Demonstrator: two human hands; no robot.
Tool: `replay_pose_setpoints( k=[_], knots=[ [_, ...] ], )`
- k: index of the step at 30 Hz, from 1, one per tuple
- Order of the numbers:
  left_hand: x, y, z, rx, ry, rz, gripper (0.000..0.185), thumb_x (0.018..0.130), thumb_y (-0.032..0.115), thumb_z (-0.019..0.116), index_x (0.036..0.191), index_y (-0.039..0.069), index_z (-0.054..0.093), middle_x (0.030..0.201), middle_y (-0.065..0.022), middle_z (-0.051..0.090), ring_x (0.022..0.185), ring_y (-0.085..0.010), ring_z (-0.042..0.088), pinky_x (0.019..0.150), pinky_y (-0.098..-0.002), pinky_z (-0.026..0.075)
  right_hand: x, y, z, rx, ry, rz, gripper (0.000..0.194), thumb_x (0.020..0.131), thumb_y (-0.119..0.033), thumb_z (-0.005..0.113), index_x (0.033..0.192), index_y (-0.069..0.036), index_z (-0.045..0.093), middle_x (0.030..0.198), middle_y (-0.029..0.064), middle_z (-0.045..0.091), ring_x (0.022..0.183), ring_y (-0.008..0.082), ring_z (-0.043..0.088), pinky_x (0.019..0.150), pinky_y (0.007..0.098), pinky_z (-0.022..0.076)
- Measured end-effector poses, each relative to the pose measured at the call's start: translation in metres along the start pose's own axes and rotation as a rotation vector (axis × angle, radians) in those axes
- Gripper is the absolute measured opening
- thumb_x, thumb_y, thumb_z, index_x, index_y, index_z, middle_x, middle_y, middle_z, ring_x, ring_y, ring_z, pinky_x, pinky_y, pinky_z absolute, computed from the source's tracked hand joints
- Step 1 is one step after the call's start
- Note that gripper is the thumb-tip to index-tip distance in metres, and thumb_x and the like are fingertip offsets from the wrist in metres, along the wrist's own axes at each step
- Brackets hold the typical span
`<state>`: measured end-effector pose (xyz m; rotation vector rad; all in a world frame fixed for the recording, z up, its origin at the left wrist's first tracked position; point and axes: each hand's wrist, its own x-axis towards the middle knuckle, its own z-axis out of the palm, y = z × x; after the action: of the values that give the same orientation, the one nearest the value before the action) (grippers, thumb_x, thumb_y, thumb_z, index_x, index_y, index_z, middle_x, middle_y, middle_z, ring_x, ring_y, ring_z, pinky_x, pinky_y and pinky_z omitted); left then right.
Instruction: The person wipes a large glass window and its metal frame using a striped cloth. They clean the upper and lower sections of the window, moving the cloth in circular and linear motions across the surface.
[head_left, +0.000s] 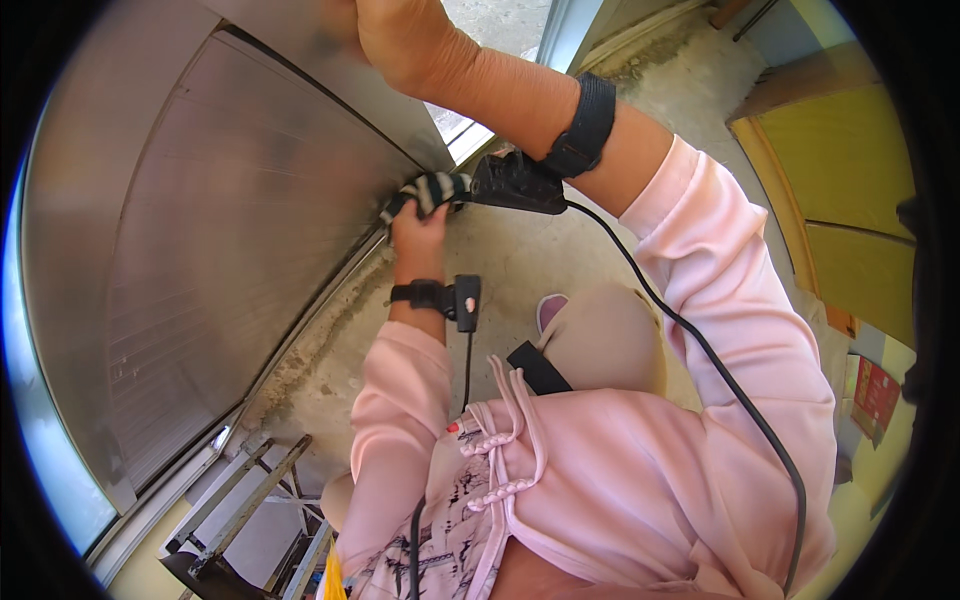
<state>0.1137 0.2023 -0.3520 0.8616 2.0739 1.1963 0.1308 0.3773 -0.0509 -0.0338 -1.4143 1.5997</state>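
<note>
A black-and-white striped cloth (433, 190) is bunched in my left hand (418, 229), pressed to the lower edge of a metal door panel (247, 202) near its corner. Farther up, my right hand (405, 37) is bent at the wrist by the door's upper part. Its fingers are blurred and partly cut off by the picture's top edge, so whether they hold anything cannot be told. Each forearm wears a black strap with a small black device and a cable.
Concrete floor (495, 247) lies below the door, with a doorway opening at the top. A rusty metal frame (247, 499) stands at the lower left. Yellow-green panels with a wooden edge (776, 202) are on the right. My bent knee (607, 341) is close below the hands.
</note>
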Motion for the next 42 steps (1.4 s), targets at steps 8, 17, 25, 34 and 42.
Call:
replay_pose_setpoints(
  k=[8,17,25,34,42],
  knots=[
    [0.005,0.085,-0.006,-1.501,0.43,-0.67,0.03,0.086,0.005,0.042,0.115,0.003,0.049,0.121,-0.0123,0.051,0.114,-0.029,0.046,0.095,-0.0561,0.035,0.001,-0.003,-0.001,-0.017,0.018,-0.054,0.038,0.097,-0.032,0.031,0.078,-0.005,0.049,0.068,-0.0045,0.034,0.064,0.0075,0.034,0.06,0.0223,0.0345],
    [-0.052,0.263,-0.107,-1.31,0.336,0.197,0.039,0.077,-0.005,0.052,0.116,0.001,0.051,0.117,-0.0123,0.055,0.107,-0.0267,0.052,0.093,-0.0415,0.042,0.004,0.003,-0.001,-0.029,0.037,-0.094,0.04,0.097,-0.031,0.031,0.086,0.0,0.052,0.071,-0.0018,0.043,0.066,0.0122,0.04,0.064,0.0264,0.0375],
    [-0.047,0.286,-0.122,-0.124,0.635,0.61,0.035,0.072,-0.012,0.056,0.104,0.002,0.051,0.099,-0.008,0.057,0.091,-0.0177,0.055,0.083,-0.0317,0.044,0.005,-0.016,-0.01,-0.027,-0.209,-0.067,0.047,0.097,-0.029,0.023,0.11,0.005,0.053,0.102,0.0143,0.058,0.097,0.02,0.051,0.091,0.0292,0.0362],
    [-0.016,0.135,-0.045,-0.479,0.394,0.531,0.029,0.07,-0.014,0.055,0.09,0.006,0.046,0.089,-0.0006,0.052,0.079,-0.0117,0.049,0.077,-0.0264,0.043,0.011,0.011,-0.015,-0.186,-0.088,-0.244,0.045,0.097,-0.031,0.028,0.112,0.005,0.05,0.103,0.0122,0.056,0.096,0.0189,0.049,0.09,0.0292,0.0358],
    [-0.017,0.089,-0.017,-0.536,0.288,-0.047,0.027,0.07,-0.012,0.058,0.091,0.002,0.049,0.089,-0.0016,0.054,0.085,-0.0125,0.049,0.079,-0.024,0.039,0.01,0.005,-0.012,-0.273,-0.207,0.08,0.045,0.097,-0.037,0.021,0.106,-0.001,0.047,0.093,0.0125,0.057,0.085,0.0175,0.053,0.08,0.0291,0.042]
  ],
)
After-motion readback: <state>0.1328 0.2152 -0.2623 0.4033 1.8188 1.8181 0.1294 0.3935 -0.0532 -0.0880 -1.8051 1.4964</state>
